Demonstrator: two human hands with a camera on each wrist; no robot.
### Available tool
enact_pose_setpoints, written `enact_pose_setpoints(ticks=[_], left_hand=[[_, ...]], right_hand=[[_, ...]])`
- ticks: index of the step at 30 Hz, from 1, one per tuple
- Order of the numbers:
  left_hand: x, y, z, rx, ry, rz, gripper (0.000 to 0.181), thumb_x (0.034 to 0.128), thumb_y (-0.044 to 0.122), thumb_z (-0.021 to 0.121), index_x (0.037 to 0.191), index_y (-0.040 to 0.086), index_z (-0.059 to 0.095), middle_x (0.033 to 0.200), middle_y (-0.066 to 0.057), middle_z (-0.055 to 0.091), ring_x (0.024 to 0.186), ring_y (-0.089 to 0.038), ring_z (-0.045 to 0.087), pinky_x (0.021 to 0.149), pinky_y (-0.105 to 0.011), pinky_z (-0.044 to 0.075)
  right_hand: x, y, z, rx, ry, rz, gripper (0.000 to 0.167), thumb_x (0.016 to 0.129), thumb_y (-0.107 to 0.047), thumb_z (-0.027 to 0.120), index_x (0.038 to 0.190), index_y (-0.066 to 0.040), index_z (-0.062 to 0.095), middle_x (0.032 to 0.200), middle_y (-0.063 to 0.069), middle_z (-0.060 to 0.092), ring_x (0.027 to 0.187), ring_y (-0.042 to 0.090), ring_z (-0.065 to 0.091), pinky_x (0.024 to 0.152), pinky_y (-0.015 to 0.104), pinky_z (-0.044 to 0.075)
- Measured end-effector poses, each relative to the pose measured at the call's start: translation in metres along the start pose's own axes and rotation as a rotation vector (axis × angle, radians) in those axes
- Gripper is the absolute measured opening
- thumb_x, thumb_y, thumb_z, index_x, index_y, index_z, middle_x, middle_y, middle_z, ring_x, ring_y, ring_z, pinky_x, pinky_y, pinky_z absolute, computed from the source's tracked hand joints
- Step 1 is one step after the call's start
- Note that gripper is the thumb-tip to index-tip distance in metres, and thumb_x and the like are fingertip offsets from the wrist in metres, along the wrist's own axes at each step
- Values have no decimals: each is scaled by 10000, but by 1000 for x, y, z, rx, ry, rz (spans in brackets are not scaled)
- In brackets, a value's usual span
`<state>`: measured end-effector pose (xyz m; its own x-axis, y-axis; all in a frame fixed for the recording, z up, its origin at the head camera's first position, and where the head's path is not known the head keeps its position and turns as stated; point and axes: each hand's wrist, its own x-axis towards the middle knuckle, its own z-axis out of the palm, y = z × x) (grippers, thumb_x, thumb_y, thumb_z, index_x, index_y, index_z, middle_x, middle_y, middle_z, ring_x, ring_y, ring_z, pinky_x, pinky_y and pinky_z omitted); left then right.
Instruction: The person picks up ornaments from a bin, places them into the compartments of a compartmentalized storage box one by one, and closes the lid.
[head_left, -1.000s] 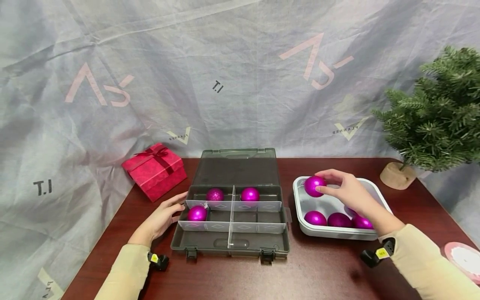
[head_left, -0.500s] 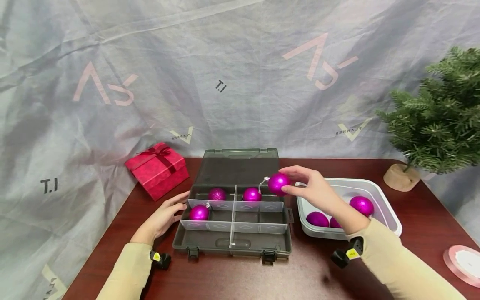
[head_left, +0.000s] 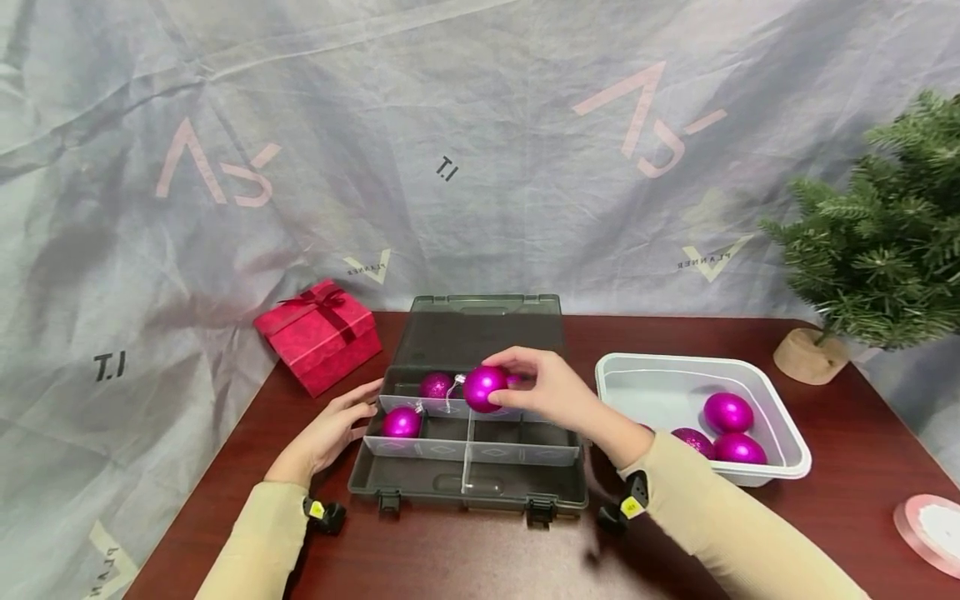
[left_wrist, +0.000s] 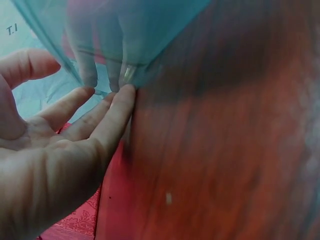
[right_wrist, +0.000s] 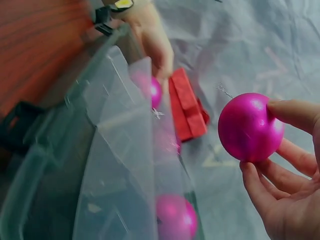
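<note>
My right hand (head_left: 558, 396) pinches a shiny magenta Christmas ball (head_left: 484, 388) between thumb and fingers, above the grey see-through divided box (head_left: 412, 475). A silver cap and hanging thread stick out on the ball's left. One matte ball (head_left: 401, 422) sits in the middle left compartment, and a glittery ball (head_left: 437, 385) in the back left one. Another ball (right_wrist: 176, 217), in the back right compartment, is mostly hidden by the right hand in the head view. My left hand (head_left: 330, 429) touches the box's left side with its fingertips, as the left wrist view also shows.
A white plastic tub (head_left: 675, 361) holding several more magenta balls (head_left: 729, 412) stands right of the box. A red gift box (head_left: 318, 333) lies at the back left. To the right are a small artificial tree (head_left: 885, 242) and a pink ribbon roll (head_left: 930, 533).
My right hand has carried the ball leftward from above the white tub to above the divided box. The left hand stays against the box's left side.
</note>
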<state>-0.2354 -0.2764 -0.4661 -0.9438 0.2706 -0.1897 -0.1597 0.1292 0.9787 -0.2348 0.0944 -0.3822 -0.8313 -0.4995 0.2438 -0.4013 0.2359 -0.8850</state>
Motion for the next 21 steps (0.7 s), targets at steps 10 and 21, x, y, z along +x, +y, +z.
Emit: enact_pose_setpoints(ticks=[10, 21], left_hand=[[-2, 2, 1, -11, 10, -8, 653, 1012, 87, 495, 1613, 30, 247, 1658, -244, 166, 1507, -395, 137, 1143, -627, 240], [-1, 2, 3, -19, 4, 5, 648, 1010, 65, 482, 1610, 15, 243, 1652, -255, 180, 1495, -379, 163, 1137, -606, 263]], right_hand=[[20, 14, 38, -61, -90, -21, 398, 844, -123, 842, 1218, -72, 713, 1180, 54, 707, 1130, 252, 648, 941, 445, 538], [25, 24, 58, -220, -93, 1, 376, 814, -175, 876, 1161, -144, 735, 1131, 5, 716, 1035, 184, 639, 854, 312, 535]])
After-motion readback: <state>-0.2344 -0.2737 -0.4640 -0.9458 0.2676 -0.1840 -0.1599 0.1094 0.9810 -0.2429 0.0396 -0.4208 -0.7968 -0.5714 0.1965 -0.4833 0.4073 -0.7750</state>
